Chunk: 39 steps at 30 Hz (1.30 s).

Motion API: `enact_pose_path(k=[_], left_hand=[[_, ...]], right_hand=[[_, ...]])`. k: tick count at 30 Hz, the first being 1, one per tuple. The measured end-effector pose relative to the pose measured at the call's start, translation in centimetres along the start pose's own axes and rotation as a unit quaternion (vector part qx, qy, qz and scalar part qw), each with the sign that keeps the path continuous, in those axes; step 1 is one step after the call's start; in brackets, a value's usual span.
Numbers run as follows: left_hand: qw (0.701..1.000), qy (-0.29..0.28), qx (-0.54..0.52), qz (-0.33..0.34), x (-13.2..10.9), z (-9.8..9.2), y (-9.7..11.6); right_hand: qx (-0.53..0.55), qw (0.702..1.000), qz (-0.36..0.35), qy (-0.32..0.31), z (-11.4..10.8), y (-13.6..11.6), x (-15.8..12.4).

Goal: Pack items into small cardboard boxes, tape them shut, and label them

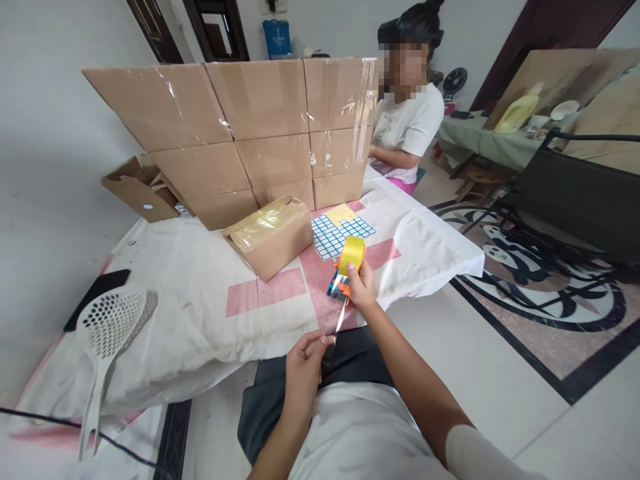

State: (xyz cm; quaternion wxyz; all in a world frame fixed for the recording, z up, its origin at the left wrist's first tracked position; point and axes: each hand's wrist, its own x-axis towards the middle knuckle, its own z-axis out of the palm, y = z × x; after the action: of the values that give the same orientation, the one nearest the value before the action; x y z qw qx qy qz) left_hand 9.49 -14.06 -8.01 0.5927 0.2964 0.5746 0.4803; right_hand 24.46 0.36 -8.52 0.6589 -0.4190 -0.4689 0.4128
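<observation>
My right hand [364, 285] is closed around a tape dispenser [342, 287] with orange and blue parts, carrying a yellow-looking roll of tape [353, 255]. From it a clear strip of tape [340, 321] stretches down to my left hand [309, 353], whose thumb and fingers pinch its end. Both hands are above my lap at the table's near edge. Beyond them a cardboard box [285, 241] lies at an angle on the cloth, shiny tape across its top. A blue-and-yellow gridded sheet [332, 235] lies to the right of this box.
Stacked cardboard boxes [270, 100] form a wall across the table [200, 320]. An opened carton [145, 193] stands at left, and a white skimmer [113, 327] lies near a black flat object [97, 293]. Another person [413, 120] sits behind. A black chair [580, 193] is at right.
</observation>
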Motion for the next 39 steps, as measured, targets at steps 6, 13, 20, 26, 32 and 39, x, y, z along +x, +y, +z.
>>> enact_pose_path(k=[6, 13, 20, 26, 32, 39], left_hand=[[0.998, 0.042, 0.021, 0.044, 0.7, -0.5, 0.9], [0.995, 0.048, 0.03, 0.085, 0.6, -0.7, 1.9], [0.967, 0.043, 0.166, 0.187, 0.2, -2.9, 2.6], [0.884, 0.339, 0.284, 0.153, 0.7, -14.0, 4.6], [0.926, 0.307, 0.081, 0.202, 1.7, -12.5, 8.2], [0.951, 0.226, -0.047, 0.204, 5.7, -8.8, 10.3]], right_hand=[[0.109, 0.99, 0.019, 0.087, 2.2, -1.8, -0.7], [0.122, 0.982, 0.033, 0.137, 3.5, -5.7, -2.3], [0.112, 0.983, 0.131, 0.059, 2.8, -8.0, -3.9], [0.119, 0.991, 0.021, 0.056, -3.2, -12.2, -1.5], [-0.002, 0.986, -0.09, 0.138, -5.7, -6.8, 7.7], [-0.231, 0.967, 0.0, 0.103, -7.6, -1.4, 12.8]])
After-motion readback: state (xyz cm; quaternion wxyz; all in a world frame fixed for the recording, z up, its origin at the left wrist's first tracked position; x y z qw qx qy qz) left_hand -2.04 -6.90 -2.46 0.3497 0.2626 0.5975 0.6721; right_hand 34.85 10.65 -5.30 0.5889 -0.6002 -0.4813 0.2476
